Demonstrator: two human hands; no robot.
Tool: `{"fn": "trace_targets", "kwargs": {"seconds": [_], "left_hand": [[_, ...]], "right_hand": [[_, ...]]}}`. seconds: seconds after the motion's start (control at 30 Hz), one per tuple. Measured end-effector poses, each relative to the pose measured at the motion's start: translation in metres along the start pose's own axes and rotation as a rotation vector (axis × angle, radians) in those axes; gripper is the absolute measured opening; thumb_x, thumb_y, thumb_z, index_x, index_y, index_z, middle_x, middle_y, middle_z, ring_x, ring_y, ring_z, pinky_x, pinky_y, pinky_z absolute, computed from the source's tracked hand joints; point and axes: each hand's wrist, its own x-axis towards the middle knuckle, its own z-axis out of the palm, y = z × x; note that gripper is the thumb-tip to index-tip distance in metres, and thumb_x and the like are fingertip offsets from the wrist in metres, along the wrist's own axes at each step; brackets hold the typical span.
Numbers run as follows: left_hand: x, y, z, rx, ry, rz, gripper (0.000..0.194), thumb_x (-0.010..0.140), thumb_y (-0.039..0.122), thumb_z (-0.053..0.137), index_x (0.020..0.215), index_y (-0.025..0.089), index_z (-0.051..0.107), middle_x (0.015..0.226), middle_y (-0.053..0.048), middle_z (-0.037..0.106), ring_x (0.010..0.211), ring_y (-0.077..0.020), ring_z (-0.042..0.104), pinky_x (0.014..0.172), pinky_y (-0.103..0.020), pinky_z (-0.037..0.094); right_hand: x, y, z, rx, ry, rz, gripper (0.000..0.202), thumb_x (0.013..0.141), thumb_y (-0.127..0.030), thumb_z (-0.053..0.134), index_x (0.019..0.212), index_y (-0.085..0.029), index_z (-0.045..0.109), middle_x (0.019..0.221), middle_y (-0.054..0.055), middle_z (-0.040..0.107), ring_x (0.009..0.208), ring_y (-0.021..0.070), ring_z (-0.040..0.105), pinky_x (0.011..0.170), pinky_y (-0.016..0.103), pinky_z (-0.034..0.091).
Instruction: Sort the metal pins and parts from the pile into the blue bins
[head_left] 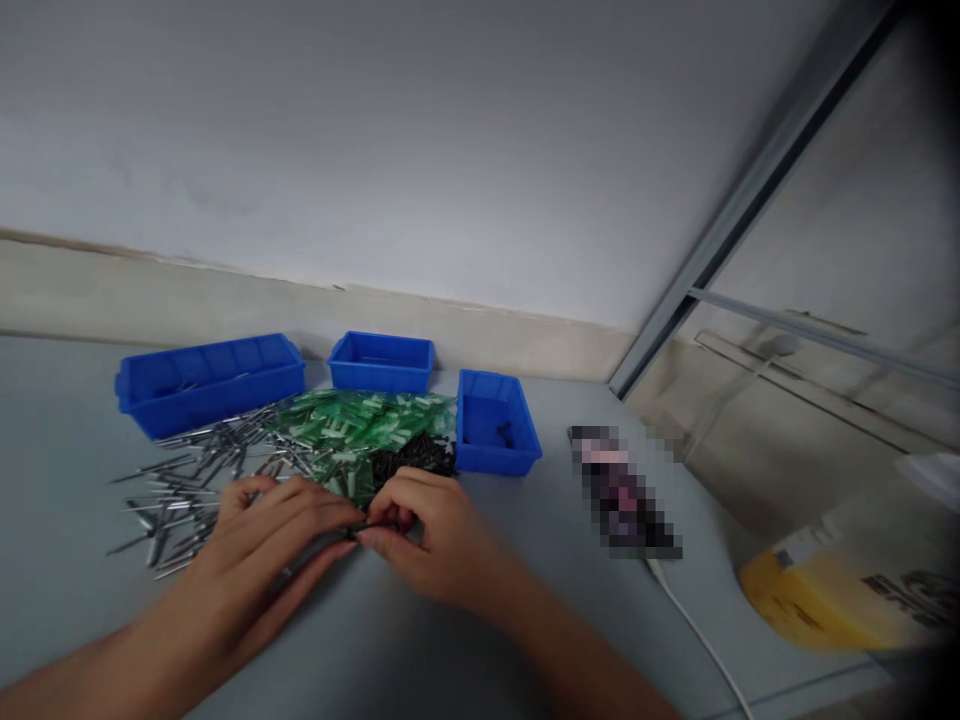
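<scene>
Two-handed pinch on a slim dark piece (367,526), lower centre of the frame, by the closed fingers of left hand (259,550) and right hand (439,535). Could slip if squeezed unevenly, then get lost among black parts (412,456) just above.

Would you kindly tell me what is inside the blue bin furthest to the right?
A few small dark pieces lie in the rightmost blue bin, too blurred to identify. Its near wall hides the area just behind it, so anything there cannot be seen.
</scene>
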Motion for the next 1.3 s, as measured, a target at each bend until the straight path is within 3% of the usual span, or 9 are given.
{"fn": "trace_targets", "kwargs": {"seconds": [0.27,0.4,0.6,0.83,0.97,1.3], "left_hand": [[-0.006,0.000,0.000,-0.030,-0.022,-0.054,0.019,0.090,0.027,0.041,0.108,0.026,0.049,0.091,0.001,0.058,0.082,-0.0167,0.052,0.078,-0.036,0.029],[-0.007,0.000,0.000,0.015,-0.022,-0.103,0.021,0.090,0.031,0.042,0.109,0.027,0.050,0.091,0.000,0.060,0.082,-0.0170,0.053,0.079,-0.036,0.031],[0.004,0.003,-0.005,-0.005,0.057,0.007,0.024,0.083,0.027,0.051,0.108,0.024,0.051,0.089,0.000,0.062,0.077,-0.0168,0.056,0.073,-0.032,0.035],[-0.003,-0.001,-0.002,0.027,0.017,0.003,0.023,0.087,0.027,0.046,0.109,0.025,0.050,0.087,0.000,0.062,0.075,-0.0161,0.055,0.071,-0.033,0.034],[-0.007,0.000,0.000,-0.011,0.004,-0.087,0.019,0.089,0.027,0.042,0.107,0.026,0.049,0.090,-0.001,0.061,0.081,-0.0172,0.054,0.075,-0.036,0.031],[0.004,0.013,-0.007,-0.108,0.156,-0.142,0.014,0.087,0.017,0.045,0.096,0.025,0.053,0.085,0.006,0.059,0.077,-0.0130,0.053,0.074,-0.032,0.030]], "right_hand": [[0.000,-0.005,-0.002,-0.009,-0.010,0.036,0.008,0.083,-0.021,0.061,0.080,-0.016,0.056,0.075,-0.003,0.048,0.070,0.0094,0.047,0.063,0.020,0.035],[0.001,-0.006,-0.003,-0.015,-0.024,0.033,0.015,0.088,-0.016,0.051,0.073,-0.015,0.053,0.072,-0.002,0.047,0.068,0.0096,0.046,0.062,0.021,0.034],[0.001,-0.004,-0.001,0.015,-0.003,0.025,0.010,0.084,-0.014,0.055,0.074,-0.016,0.053,0.072,-0.003,0.046,0.066,0.0095,0.046,0.061,0.020,0.035],[0.001,-0.002,0.001,0.050,0.003,0.003,0.008,0.079,-0.009,0.059,0.077,-0.015,0.055,0.073,-0.004,0.046,0.066,0.0082,0.046,0.063,0.019,0.036],[0.002,-0.005,0.000,0.046,0.035,0.019,0.008,0.076,-0.010,0.063,0.076,-0.015,0.057,0.071,-0.004,0.047,0.067,0.0086,0.047,0.062,0.019,0.036],[0.000,-0.007,0.000,0.096,0.003,0.019,0.018,0.085,-0.026,0.057,0.070,-0.016,0.055,0.070,-0.002,0.048,0.065,0.0089,0.046,0.058,0.020,0.035]]}}
